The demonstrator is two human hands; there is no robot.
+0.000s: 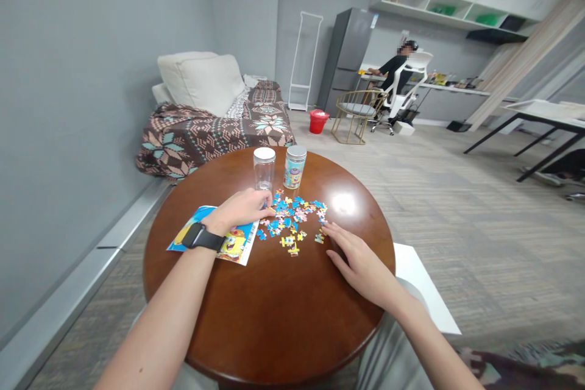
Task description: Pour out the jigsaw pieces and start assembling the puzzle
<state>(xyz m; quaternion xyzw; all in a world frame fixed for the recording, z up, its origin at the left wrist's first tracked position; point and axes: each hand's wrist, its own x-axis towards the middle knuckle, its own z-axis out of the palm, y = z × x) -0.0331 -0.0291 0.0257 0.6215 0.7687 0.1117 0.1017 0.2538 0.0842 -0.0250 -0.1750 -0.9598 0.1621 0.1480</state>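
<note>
Loose jigsaw puzzle pieces (286, 224), mostly blue, pink and yellow, lie scattered over the middle of the round brown table (269, 317). My left hand (242, 208), with a black watch on its wrist, reaches over a picture sheet (247, 255). Its fingers are curled in a pinch at a puzzle piece (273, 211) on the pile's left edge, partly hidden by the fingers. Nearest to me, a few yellow pieces (290, 245) sit together, seemingly joined. My right hand (361, 262) rests open and flat, its fingertips beside the pieces at the pile's right edge.
Behind the pieces stand a clear lidded jar (264, 170) and a cartoon-printed can (295, 167). A covered sofa (214, 128) is beyond the table. Farther back are a red bin (319, 122), a gold-framed chair (356, 111) and a person (393, 67) at a counter.
</note>
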